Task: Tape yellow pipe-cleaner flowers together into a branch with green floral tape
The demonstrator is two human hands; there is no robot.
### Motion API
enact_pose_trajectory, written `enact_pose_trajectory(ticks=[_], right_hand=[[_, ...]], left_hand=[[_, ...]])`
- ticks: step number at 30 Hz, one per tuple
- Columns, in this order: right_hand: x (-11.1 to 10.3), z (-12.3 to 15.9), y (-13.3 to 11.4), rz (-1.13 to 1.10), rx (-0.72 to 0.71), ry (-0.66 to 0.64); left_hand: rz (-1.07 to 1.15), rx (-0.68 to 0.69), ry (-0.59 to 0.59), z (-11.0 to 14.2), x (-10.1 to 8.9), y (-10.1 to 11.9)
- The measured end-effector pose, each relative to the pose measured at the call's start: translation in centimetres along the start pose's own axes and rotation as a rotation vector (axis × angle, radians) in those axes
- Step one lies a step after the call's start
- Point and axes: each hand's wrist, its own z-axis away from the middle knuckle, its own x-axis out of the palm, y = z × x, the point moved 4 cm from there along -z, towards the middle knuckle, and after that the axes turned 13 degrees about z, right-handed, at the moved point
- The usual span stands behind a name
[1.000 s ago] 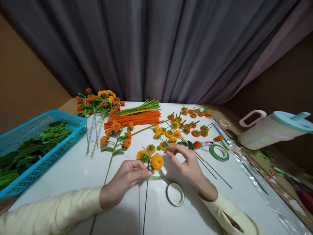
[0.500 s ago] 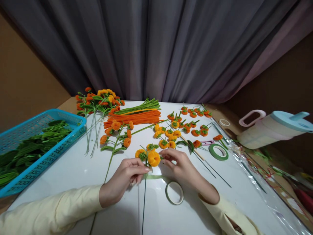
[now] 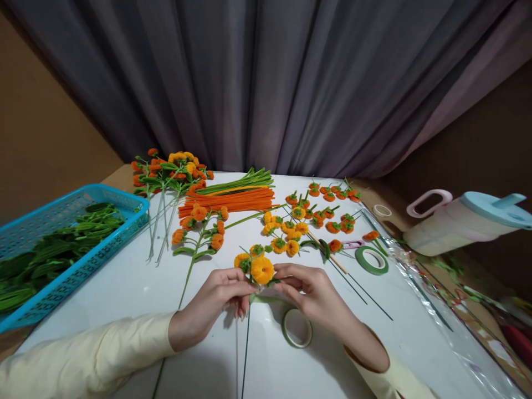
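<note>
My left hand [image 3: 220, 299] pinches the thin dark wire stem [image 3: 246, 343] just below a cluster of fuzzy yellow pipe-cleaner flowers [image 3: 262, 270]. Fingers bent, my right hand [image 3: 310, 288] is closed at the right side of the front flower, on a small green leaf-like piece [image 3: 273, 282] that its fingertips partly cover. A pale green strip of floral tape runs from the stem under my right hand, towards a tape roll [image 3: 296, 328] standing on the white table. The wire reaches down past the near edge of view.
A finished-looking orange flower stem [image 3: 194, 249] lies left of my hands. Loose yellow flowers [image 3: 286, 228], orange pipe cleaners [image 3: 228, 200] and a green tape roll [image 3: 372, 260] are beyond. A blue basket [image 3: 137, 216] of leaves stands left, a lidded cup [image 3: 461, 224] right.
My right hand has moved down and in, bringing the small green piece from beside the flower to just below its right edge. My left hand keeps its pinch on the stem.
</note>
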Motion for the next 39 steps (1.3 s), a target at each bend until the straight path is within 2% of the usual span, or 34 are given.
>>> enact_pose_trajectory(ticks=[4, 13, 17, 22, 24, 26, 29, 33, 39], right_hand=[[0.0, 0.0, -0.9, 0.148, -0.104, 0.071], [0.8, 0.4, -1.3, 0.124, -0.102, 0.193], [1.4, 0.5, -1.2, 0.024, -0.041, 0.159], [2.8, 0.7, -0.3, -0.212, 0.068, 0.059], [3.4, 0.7, -0.1, -0.327, 0.09, 0.0], [3.5, 0.8, 0.1, -0.354, 0.106, -0.007], [3.2, 0.9, 0.2, -0.272, 0.115, 0.056], [2.7, 1.2, 0.2, -0.212, 0.103, 0.137], [2.3, 2.2, -0.6, -0.052, -0.03, 0.315]], left_hand=[[0.005, 0.007, -0.026, 0.1, 0.1, 0.1], [0.028, 0.01, -0.08, 0.3, 0.2, 0.3], [-0.015, 0.014, -0.107, 0.2, 0.2, 0.4], [-0.19, 0.06, -0.151, -0.1, 0.5, 0.7], [-0.227, 0.07, -0.134, -0.1, 0.5, 0.8], [-0.271, 0.086, -0.096, -0.1, 0.3, 0.9], [-0.347, 0.132, -0.051, 0.0, 0.1, 1.2], [-0.421, 0.243, -0.054, 0.2, 0.2, 1.8], [-0.409, 0.276, -0.039, 0.4, 0.3, 2.0]])
